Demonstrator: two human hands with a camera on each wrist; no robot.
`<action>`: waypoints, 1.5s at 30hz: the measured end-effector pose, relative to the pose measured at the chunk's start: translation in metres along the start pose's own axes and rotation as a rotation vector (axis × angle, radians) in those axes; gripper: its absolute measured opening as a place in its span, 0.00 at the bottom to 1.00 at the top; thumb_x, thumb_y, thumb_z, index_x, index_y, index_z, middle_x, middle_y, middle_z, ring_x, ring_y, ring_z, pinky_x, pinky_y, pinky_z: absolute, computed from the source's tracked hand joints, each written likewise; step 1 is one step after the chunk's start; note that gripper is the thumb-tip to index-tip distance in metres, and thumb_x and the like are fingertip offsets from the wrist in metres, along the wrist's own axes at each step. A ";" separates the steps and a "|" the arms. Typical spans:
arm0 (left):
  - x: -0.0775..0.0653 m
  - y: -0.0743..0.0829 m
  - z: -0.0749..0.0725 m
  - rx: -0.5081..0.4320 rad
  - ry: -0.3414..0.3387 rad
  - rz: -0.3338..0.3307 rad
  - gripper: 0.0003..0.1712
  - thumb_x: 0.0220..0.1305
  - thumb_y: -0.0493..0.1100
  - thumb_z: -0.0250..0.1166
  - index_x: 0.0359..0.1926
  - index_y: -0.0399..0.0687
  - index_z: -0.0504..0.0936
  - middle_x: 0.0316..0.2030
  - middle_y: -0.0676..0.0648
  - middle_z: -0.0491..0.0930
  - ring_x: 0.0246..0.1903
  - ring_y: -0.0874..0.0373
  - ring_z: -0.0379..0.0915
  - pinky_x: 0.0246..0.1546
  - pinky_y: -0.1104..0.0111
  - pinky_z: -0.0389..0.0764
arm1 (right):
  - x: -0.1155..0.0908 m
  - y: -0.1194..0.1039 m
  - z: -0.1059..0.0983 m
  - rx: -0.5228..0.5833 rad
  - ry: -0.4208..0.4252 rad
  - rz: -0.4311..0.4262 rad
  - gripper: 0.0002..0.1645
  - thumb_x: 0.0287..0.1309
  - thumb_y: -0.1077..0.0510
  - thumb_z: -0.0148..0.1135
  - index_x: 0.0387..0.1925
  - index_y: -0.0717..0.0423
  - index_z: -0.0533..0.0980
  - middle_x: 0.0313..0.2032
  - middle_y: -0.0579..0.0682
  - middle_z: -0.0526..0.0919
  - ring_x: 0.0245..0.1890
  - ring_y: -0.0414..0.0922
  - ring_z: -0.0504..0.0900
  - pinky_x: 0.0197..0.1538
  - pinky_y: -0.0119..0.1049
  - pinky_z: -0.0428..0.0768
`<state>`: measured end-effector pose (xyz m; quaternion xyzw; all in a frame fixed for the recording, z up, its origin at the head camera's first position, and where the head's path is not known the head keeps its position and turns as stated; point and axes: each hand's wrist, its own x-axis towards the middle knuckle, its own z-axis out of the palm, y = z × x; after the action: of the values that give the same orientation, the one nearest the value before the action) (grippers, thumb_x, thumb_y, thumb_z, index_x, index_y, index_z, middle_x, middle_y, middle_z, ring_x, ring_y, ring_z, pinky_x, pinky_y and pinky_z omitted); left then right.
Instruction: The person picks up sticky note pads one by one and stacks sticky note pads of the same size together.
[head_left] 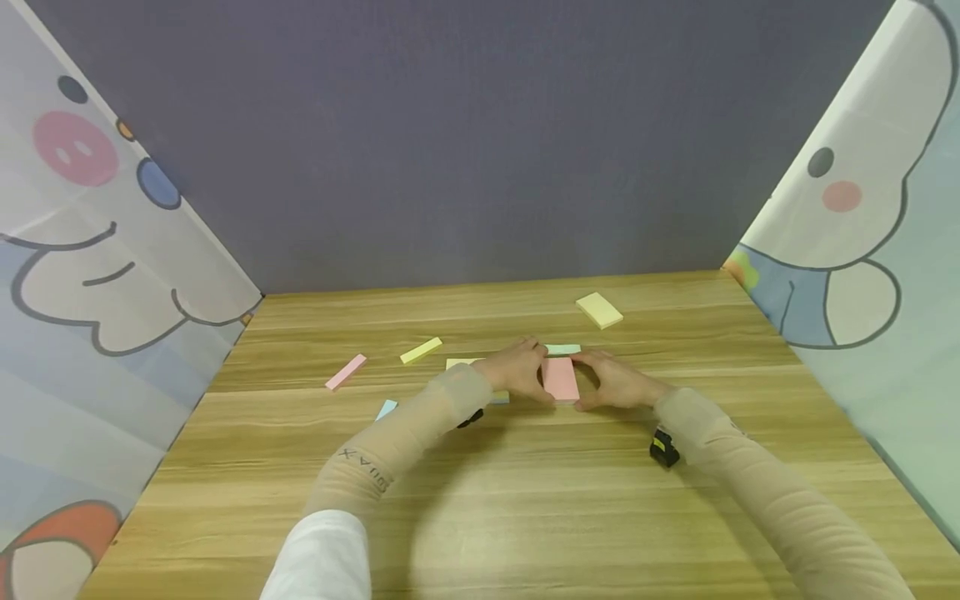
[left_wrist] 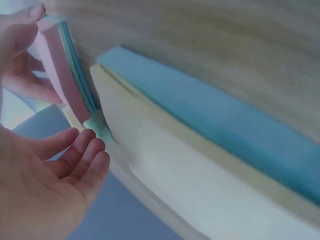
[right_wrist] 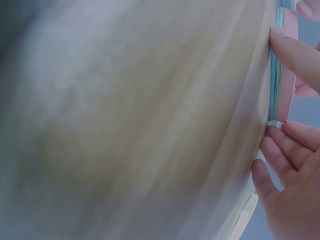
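Here, left hand [head_left: 517,369] and right hand [head_left: 617,381] grip a flat, rectangular pink paper pad [head_left: 560,379].

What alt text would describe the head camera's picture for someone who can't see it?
A person's left hand and right hand curl their fingers around opposite sides of a pink-topped stack on a wooden table. A yellow pad and colored strips lie nearby, between cartoon-printed side panels.

From here the pink pad [head_left: 560,381] looks like matt paper. Tabletop [head_left: 525,517] is smooth wood grain, kinda glossy; tan sleeves [head_left: 795,500] are wrinkly cloth.
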<state>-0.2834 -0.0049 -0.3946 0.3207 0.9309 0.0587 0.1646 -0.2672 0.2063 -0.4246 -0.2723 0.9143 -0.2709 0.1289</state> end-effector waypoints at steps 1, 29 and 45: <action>0.000 -0.001 0.000 -0.002 -0.003 -0.009 0.55 0.45 0.66 0.66 0.66 0.39 0.58 0.60 0.44 0.64 0.59 0.52 0.61 0.59 0.63 0.67 | 0.000 0.000 0.000 -0.001 0.002 0.000 0.53 0.40 0.46 0.72 0.64 0.64 0.58 0.64 0.65 0.60 0.65 0.64 0.55 0.63 0.62 0.55; 0.006 -0.011 -0.014 -0.132 0.186 0.045 0.27 0.60 0.48 0.60 0.58 0.41 0.70 0.52 0.46 0.75 0.45 0.56 0.72 0.45 0.68 0.76 | -0.002 0.000 0.001 0.026 -0.005 0.017 0.54 0.41 0.46 0.72 0.65 0.62 0.57 0.65 0.65 0.57 0.65 0.64 0.54 0.62 0.63 0.54; 0.004 -0.003 -0.002 -0.051 0.042 0.001 0.46 0.49 0.61 0.67 0.63 0.42 0.64 0.61 0.46 0.66 0.61 0.51 0.62 0.60 0.62 0.67 | -0.001 0.001 0.001 0.006 -0.008 0.029 0.54 0.41 0.45 0.71 0.65 0.62 0.57 0.65 0.65 0.57 0.65 0.63 0.54 0.62 0.62 0.56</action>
<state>-0.2892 -0.0049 -0.3945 0.3154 0.9323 0.0890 0.1529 -0.2668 0.2070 -0.4258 -0.2595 0.9168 -0.2707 0.1373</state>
